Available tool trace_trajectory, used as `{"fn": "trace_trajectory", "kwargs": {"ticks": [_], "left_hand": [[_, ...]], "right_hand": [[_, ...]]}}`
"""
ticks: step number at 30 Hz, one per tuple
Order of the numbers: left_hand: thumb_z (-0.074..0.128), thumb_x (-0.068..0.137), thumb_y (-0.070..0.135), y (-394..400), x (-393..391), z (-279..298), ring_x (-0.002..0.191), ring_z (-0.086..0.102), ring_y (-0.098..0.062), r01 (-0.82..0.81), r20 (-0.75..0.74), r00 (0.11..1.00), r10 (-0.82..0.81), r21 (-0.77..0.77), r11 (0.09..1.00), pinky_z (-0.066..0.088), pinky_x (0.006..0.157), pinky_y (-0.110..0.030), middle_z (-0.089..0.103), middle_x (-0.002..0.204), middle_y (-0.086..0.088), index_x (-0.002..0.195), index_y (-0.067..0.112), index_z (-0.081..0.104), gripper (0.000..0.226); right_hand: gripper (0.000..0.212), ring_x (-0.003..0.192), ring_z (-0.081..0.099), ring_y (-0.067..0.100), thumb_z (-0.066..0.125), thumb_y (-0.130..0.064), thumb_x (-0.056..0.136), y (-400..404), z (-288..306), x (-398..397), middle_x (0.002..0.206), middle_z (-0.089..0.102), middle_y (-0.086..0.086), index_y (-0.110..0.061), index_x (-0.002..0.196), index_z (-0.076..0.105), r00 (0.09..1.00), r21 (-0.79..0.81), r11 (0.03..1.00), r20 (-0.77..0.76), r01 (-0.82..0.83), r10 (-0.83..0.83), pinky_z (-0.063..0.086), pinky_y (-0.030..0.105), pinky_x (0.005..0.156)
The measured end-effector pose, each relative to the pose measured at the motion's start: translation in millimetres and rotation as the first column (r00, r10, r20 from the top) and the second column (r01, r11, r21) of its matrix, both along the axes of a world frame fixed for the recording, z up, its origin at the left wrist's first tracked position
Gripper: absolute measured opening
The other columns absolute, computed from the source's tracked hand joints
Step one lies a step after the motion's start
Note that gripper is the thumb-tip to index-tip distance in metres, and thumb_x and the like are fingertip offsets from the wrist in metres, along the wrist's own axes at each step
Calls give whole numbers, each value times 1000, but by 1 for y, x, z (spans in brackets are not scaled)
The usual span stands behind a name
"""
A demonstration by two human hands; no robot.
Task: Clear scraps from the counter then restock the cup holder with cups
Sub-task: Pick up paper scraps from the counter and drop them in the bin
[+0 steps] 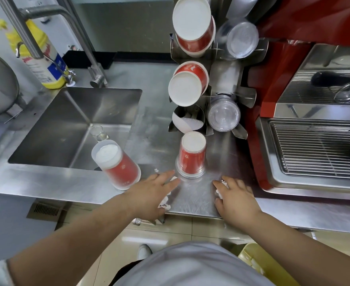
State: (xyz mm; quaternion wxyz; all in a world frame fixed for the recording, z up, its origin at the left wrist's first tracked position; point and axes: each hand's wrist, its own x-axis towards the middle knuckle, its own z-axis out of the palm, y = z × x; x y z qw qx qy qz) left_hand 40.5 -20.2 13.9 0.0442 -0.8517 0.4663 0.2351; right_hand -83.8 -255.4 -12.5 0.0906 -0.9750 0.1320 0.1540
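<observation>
Both hands lie open-fingered: left hand (151, 195) over paper scraps (166, 200), right hand (235, 200) seemingly likewise.

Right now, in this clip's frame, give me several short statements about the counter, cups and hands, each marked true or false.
1. Both hands, left hand and right hand, rest on white paper scraps. True.
2. The sleeved cup stack before the cup holder lies on its side. False: it stands upside down.
3. Another cup stack sits by the sink. True.
4. The left hand grips a cup. False: its fingers lie flat on the counter.
</observation>
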Motion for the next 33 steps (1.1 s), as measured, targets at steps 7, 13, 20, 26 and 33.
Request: {"fn": "trace_trajectory", "kwargs": {"ticks": [7,13,20,26,33], "left_hand": [[56,90,31,-11,-4,-13,124,44,-26,-94,12,995,94,-54,994,45,99,-40,39,142,1,138,25,43,50],[54,87,22,7,-24,-28,103,59,-25,-238,-49,971,233,-275,932,53,87,-37,57,119,0,116,23,66,31],[54,87,21,1,-29,-19,99,63,-28,-288,-81,958,276,-251,924,49,85,-28,60,115,-6,108,17,71,28],[56,87,14,0,-22,-15,103,63,-22,-347,-105,938,331,-249,904,43,87,-23,60,116,-2,109,21,70,27],[59,87,19,-8,-23,-13,97,64,-19,-366,-117,930,348,-345,864,45,84,-23,61,114,2,108,24,71,25]], "right_hand": [[54,131,36,28,44,-38,88,-3,0,-1,150,34,-2,-32,142,36,999,-7,999,-6,-38,37,31,39,106],[54,131,37,29,46,-35,88,-5,1,-1,149,35,1,-29,141,39,999,3,998,-1,-55,55,32,40,106],[48,124,40,32,46,-20,91,-7,-1,2,145,41,8,-21,139,46,997,68,996,40,-63,60,37,33,106],[40,120,40,25,44,-15,92,-11,-1,5,144,39,0,-26,130,51,998,95,994,42,-47,43,39,29,102],[40,114,43,23,47,-12,88,-13,-3,9,138,43,-4,-26,124,55,998,110,993,43,-41,36,42,27,96]]}}
